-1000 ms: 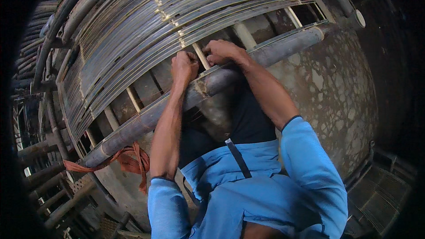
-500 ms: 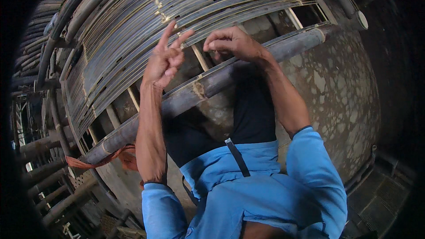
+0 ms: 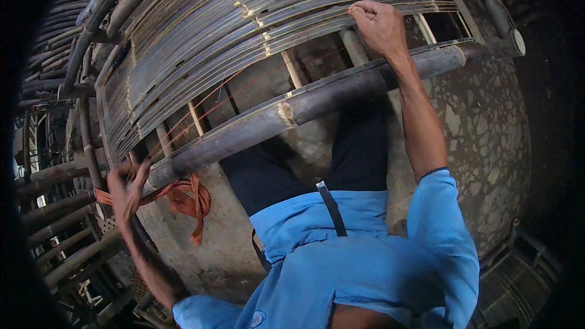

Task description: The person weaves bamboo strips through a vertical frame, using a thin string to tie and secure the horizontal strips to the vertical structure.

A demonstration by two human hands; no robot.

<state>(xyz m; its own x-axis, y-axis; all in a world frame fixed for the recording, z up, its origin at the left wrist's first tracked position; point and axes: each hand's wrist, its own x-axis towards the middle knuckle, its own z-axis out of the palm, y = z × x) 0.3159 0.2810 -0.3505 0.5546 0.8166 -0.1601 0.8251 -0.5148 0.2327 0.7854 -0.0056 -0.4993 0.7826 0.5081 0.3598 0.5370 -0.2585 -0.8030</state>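
Note:
A bamboo frame fills the upper middle, with a panel of thin dark slats (image 3: 195, 42) laid across it. Along its near side runs a thick bamboo pole (image 3: 244, 131). My right hand (image 3: 381, 27) is closed over the near edge of the slats at the right; whatever is inside the fist is hidden. At the pole's left end, my left hand (image 3: 127, 189) is smeared by motion, its fingers seemingly bent. A thin orange strand (image 3: 210, 109) stretches from near the left hand across the gap toward the right; its ends are unclear. Beside the left hand hangs an orange cloth strip (image 3: 192, 201).
Light crosspieces (image 3: 292, 70) span the gap between slats and pole. Stacked bamboo poles (image 3: 67, 253) crowd the left side. Below lies a mottled concrete floor (image 3: 481, 140). My knees are under the near pole.
My hands have parted from close together above the gap. The left swept down and left to the pole's end; the right moved up and right and closed. A thin orange strand now shows.

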